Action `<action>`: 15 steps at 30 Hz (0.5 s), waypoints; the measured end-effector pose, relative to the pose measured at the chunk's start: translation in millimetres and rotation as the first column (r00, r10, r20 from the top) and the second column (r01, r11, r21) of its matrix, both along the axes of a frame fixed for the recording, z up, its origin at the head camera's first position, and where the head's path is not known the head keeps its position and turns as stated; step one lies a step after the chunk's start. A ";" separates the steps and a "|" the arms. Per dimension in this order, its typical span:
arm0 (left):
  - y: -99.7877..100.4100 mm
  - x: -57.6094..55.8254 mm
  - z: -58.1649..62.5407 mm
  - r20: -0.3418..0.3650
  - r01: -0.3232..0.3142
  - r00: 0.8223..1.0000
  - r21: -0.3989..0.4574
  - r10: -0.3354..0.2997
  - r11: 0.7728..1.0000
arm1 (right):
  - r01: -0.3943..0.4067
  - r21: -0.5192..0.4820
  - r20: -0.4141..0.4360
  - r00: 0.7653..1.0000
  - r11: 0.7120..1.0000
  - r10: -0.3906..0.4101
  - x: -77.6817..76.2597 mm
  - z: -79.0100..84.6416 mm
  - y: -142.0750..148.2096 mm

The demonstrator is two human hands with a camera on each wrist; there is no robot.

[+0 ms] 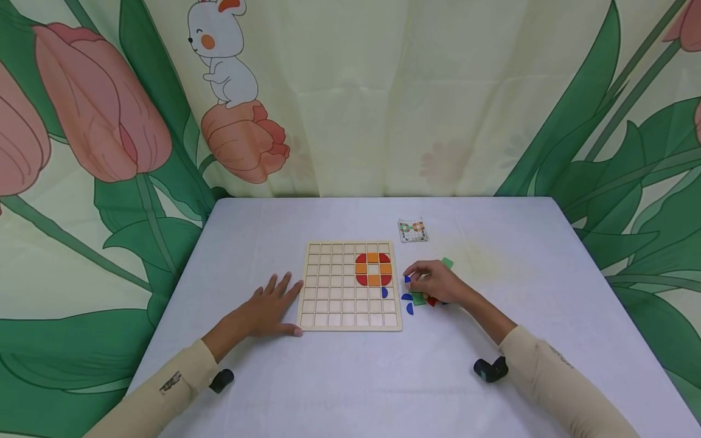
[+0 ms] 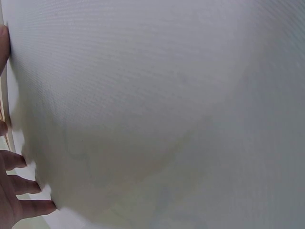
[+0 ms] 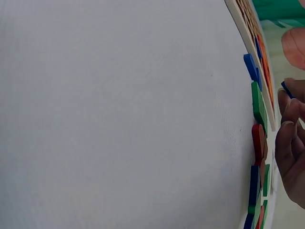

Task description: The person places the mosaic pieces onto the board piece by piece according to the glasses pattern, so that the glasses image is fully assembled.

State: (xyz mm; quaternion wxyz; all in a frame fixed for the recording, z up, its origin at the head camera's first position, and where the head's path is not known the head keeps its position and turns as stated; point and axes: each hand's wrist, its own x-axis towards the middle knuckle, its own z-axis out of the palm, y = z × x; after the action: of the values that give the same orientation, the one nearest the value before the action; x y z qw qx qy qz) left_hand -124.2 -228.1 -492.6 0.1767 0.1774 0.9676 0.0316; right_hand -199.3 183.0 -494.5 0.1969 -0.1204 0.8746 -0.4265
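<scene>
A square wooden grid board (image 1: 334, 306) lies on the white table. In its right half, red corner pieces and orange squares form a ring (image 1: 373, 279), and just below sits a blue half-round piece (image 1: 384, 292). My left hand (image 1: 268, 310) is spread flat, fingertips and thumb at the board's left edge; its fingers (image 2: 35, 208) show at the left of the left wrist view. Right of the board, my right hand (image 1: 435, 283) pinches a small blue piece (image 3: 287, 89) between thumb and fingertips, raised above the loose pieces. The palm partly hides the pieces beneath it.
Loose blue pieces (image 1: 409, 308), a green square (image 1: 418, 299), red pieces (image 3: 258, 143) and another green piece (image 1: 447, 263) lie around the right hand. A small pattern card (image 1: 413, 230) lies beyond the board's upper right corner. A printed curtain (image 1: 350, 121) hangs behind the table.
</scene>
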 end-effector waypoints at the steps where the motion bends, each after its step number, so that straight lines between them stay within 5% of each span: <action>1: 0.1 0.0 0.5 0.004 -0.003 1.000 -0.003 0.003 1.000 | -0.003 -0.004 0.010 1.000 1.000 0.003 1.4 -0.1 -1.6; 15: 0.7 1.7 4.4 0.013 -0.013 1.000 0.005 0.013 1.000 | -0.083 -0.004 0.014 0.996 0.997 0.083 21.4 -1.5 -25.9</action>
State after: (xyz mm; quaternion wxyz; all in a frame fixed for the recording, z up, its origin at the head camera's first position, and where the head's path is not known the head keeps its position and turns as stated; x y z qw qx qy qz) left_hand -122.5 -227.4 -488.1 0.1825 0.1713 0.9675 0.0363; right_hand -177.9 157.2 -496.0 0.2203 -0.1539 0.8667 -0.4202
